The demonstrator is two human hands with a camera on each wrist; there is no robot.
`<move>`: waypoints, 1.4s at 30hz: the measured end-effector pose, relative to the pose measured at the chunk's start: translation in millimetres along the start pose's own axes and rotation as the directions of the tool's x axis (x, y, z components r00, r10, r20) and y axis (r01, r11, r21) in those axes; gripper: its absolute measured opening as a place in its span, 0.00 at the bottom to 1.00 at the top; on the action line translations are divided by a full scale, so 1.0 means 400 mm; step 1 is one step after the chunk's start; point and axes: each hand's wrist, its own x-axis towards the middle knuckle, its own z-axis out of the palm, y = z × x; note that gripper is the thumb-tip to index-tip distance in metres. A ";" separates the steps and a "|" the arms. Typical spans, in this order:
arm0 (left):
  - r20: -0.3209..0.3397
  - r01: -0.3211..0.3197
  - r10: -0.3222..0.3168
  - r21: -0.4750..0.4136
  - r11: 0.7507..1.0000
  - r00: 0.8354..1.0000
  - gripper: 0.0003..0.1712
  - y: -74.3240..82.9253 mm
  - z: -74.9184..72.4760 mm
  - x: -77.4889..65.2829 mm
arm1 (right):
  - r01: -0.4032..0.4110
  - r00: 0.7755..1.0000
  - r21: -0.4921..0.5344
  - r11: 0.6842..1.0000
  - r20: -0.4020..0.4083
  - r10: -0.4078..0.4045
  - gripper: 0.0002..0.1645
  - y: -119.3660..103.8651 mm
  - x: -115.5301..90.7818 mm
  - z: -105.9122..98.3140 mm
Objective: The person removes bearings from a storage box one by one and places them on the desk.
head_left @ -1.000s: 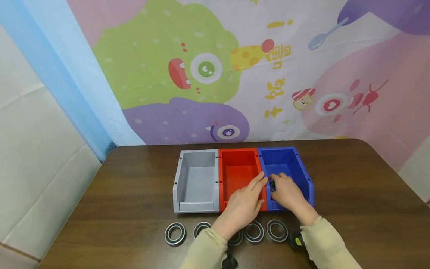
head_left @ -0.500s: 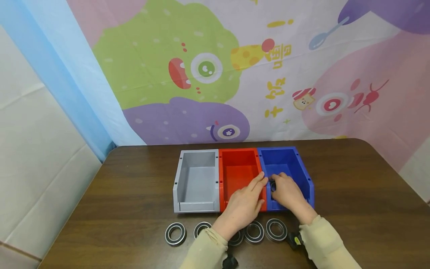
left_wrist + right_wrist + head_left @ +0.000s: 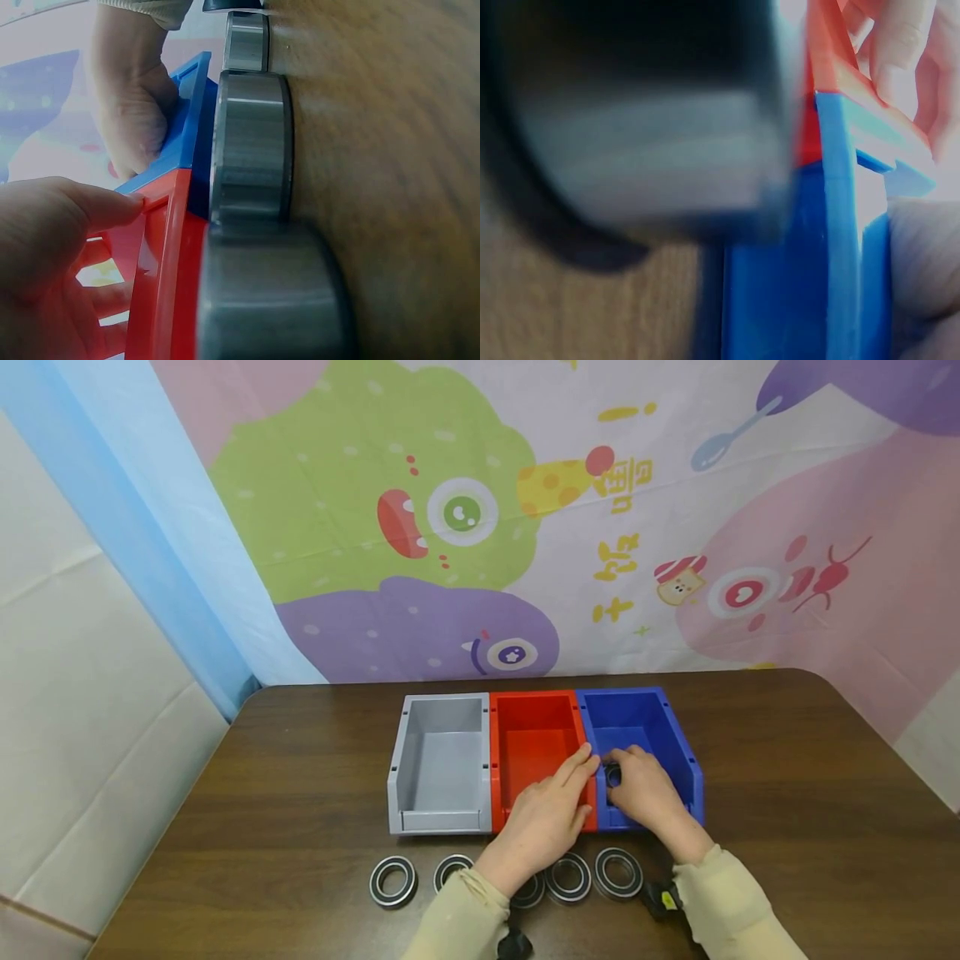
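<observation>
My right hand (image 3: 648,787) reaches into the blue bin (image 3: 686,760) and pinches a ball bearing (image 3: 612,775) near its left wall; the fingers partly cover the ring. My left hand (image 3: 543,818) lies across the red bin (image 3: 528,706), its straight fingers resting at the wall shared with the blue bin. In the left wrist view, the left thumb (image 3: 112,208) touches the red bin's front corner, and the right hand (image 3: 135,112) dips behind the blue edge. The right wrist view shows only a part of the right hand (image 3: 926,259); the bearing it holds is hidden there.
A grey bin (image 3: 442,777) adjoins the red one on the left. Several bearings lie in a row before the bins, among them a leftmost bearing (image 3: 393,882) and a rightmost bearing (image 3: 618,873). My left forearm partly covers some. A patterned cloth (image 3: 450,635) hangs behind the table (image 3: 300,793).
The right hand stays in the blue bin, and the bearing in its fingers has turned slightly. The left hand keeps its place.
</observation>
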 end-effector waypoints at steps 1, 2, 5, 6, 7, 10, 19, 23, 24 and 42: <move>-0.001 -0.001 0.001 0.001 1.000 1.000 0.34 0.000 0.000 0.000 | 0.000 1.000 0.000 1.000 0.001 0.000 0.21 0.001 0.000 0.001; -0.003 -0.002 0.002 0.003 1.000 1.000 0.34 0.000 -0.001 0.000 | 0.000 1.000 0.002 1.000 0.001 0.000 0.21 0.002 0.001 0.002; -0.006 -0.005 0.005 0.006 1.000 1.000 0.34 0.000 -0.001 0.000 | -0.002 1.000 0.008 1.000 0.003 0.002 0.21 0.003 0.001 0.002; -0.006 -0.006 0.006 0.008 1.000 1.000 0.34 0.000 -0.002 0.000 | -0.001 1.000 0.012 1.000 0.001 0.001 0.21 0.003 0.001 0.002; -0.007 -0.006 0.006 0.009 1.000 1.000 0.34 0.001 -0.002 0.000 | 0.000 1.000 0.014 1.000 -0.001 0.000 0.21 0.003 0.000 0.001; -0.005 -0.005 0.005 0.009 1.000 1.000 0.34 0.001 -0.003 0.000 | 0.007 1.000 0.019 1.000 -0.009 -0.007 0.20 0.000 -0.001 0.000; 0.002 0.002 -0.002 0.010 1.000 1.000 0.34 0.001 -0.004 -0.001 | 0.016 1.000 0.021 1.000 -0.002 -0.016 0.20 -0.002 0.000 -0.002; -0.001 -0.003 0.003 0.011 1.000 1.000 0.34 0.002 -0.005 -0.001 | 0.015 1.000 0.025 1.000 -0.014 -0.014 0.20 -0.001 0.000 -0.002; -0.003 -0.005 0.005 0.013 1.000 1.000 0.34 0.002 -0.006 -0.001 | 0.016 1.000 0.026 1.000 -0.026 -0.015 0.20 -0.001 0.000 -0.001; -0.015 -0.017 0.018 0.032 0.999 1.000 0.33 0.001 -0.006 -0.001 | -0.007 0.987 0.062 0.998 -0.163 0.017 0.21 -0.011 -0.014 0.008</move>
